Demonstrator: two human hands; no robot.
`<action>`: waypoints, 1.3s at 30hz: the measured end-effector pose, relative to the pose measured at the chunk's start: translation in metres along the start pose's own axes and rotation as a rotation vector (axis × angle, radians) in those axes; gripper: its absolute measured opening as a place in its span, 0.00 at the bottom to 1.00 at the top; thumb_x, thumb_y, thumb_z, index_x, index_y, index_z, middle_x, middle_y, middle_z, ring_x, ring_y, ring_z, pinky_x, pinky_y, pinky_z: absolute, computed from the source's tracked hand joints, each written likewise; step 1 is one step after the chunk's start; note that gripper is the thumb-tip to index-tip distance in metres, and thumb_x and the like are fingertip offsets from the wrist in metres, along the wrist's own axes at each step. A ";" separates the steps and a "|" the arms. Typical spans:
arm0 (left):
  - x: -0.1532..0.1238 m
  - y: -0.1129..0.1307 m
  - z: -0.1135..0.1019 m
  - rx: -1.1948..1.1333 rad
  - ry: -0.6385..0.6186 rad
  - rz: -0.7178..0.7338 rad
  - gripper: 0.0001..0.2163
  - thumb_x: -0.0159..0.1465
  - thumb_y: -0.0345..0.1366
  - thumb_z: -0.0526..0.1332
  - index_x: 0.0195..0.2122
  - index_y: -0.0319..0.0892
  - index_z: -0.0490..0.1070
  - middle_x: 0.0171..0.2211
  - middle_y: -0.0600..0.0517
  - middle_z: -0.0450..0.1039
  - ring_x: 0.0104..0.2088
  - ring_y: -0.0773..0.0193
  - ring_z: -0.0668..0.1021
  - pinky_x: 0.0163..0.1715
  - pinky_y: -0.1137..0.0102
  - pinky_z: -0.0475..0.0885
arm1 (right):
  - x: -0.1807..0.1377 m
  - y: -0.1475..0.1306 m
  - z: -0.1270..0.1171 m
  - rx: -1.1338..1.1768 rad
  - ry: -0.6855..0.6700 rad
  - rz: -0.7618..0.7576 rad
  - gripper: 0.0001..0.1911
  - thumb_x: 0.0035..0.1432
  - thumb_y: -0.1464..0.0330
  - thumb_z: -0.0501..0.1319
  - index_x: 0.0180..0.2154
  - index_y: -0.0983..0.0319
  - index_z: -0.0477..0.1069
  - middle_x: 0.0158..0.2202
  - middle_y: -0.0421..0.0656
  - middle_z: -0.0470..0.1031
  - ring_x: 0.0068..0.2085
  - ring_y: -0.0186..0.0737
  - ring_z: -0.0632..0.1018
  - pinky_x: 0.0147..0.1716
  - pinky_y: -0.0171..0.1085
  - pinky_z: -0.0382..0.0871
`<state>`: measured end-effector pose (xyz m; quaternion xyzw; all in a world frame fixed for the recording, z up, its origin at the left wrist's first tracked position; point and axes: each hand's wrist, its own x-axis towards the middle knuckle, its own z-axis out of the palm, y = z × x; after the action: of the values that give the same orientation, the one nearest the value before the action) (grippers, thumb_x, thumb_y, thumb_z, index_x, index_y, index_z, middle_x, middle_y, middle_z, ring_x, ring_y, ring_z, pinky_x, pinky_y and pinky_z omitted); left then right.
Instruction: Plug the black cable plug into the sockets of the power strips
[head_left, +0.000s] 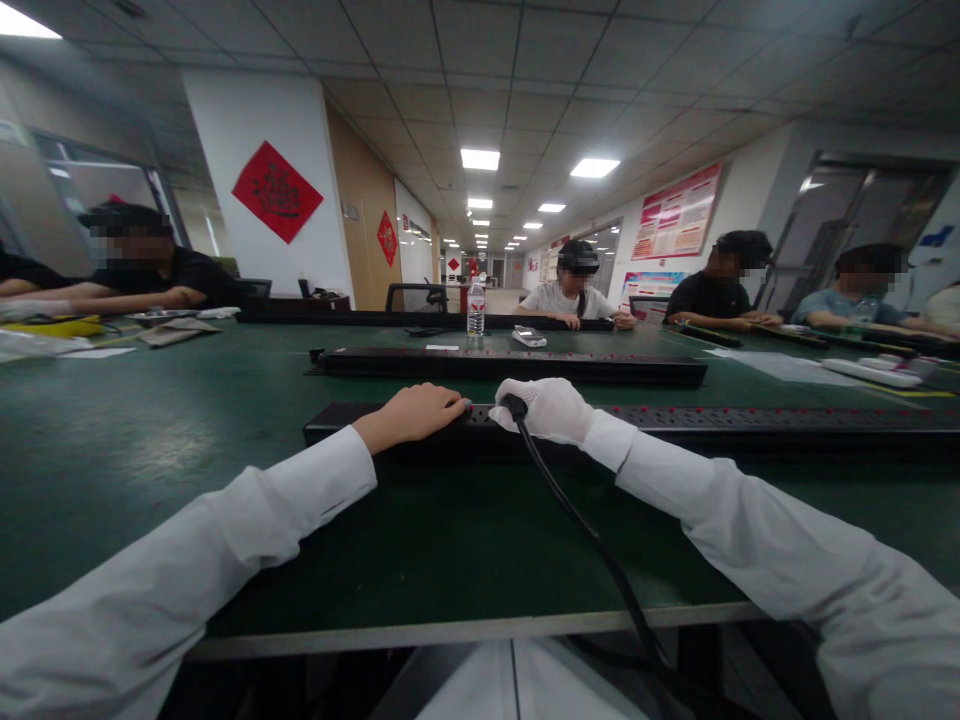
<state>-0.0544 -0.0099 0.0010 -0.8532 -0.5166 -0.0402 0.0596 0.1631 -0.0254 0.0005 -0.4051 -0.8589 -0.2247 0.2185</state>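
A long black power strip (pixel 750 424) with a row of sockets and small red dots lies across the table in front of me. My left hand (pixel 416 413), bare, lies over its left part, fingers closed around the strip's top and the fingertips partly hidden. In a white glove, my right hand (pixel 551 408) is closed on a black plug (pixel 514 405) at the strip, just right of my left hand. Whether the plug sits in a socket I cannot tell. Its thick black cable (pixel 592 535) runs down over the table's front edge.
Behind lies a second black power strip (pixel 517 368), and farther off a third black strip (pixel 360 318). A water bottle (pixel 475 308) and a white device (pixel 529 337) stand beyond on the green table (pixel 187 440). Several people sit around it, one person (pixel 574 295) opposite me.
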 end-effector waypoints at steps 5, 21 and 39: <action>-0.001 0.001 -0.001 -0.027 -0.009 -0.020 0.24 0.63 0.49 0.39 0.46 0.46 0.69 0.42 0.46 0.72 0.40 0.55 0.74 0.38 0.65 0.67 | 0.000 0.000 0.000 0.006 -0.011 0.001 0.20 0.55 0.51 0.48 0.35 0.56 0.70 0.24 0.39 0.73 0.25 0.33 0.71 0.23 0.31 0.51; -0.004 0.006 -0.005 -0.050 -0.014 -0.050 0.26 0.62 0.53 0.39 0.44 0.45 0.70 0.40 0.46 0.73 0.39 0.54 0.75 0.37 0.64 0.67 | 0.000 -0.001 -0.001 -0.009 -0.018 0.018 0.21 0.55 0.51 0.48 0.35 0.56 0.70 0.25 0.39 0.74 0.26 0.33 0.72 0.23 0.31 0.50; -0.005 0.007 -0.007 -0.078 -0.031 -0.057 0.26 0.62 0.53 0.39 0.45 0.45 0.69 0.41 0.46 0.73 0.38 0.56 0.75 0.36 0.66 0.68 | 0.000 -0.001 -0.002 -0.002 -0.034 0.003 0.20 0.55 0.51 0.48 0.36 0.57 0.69 0.24 0.39 0.73 0.25 0.32 0.72 0.23 0.30 0.51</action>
<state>-0.0506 -0.0184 0.0067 -0.8403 -0.5396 -0.0486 0.0171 0.1624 -0.0273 0.0022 -0.4105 -0.8616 -0.2183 0.2037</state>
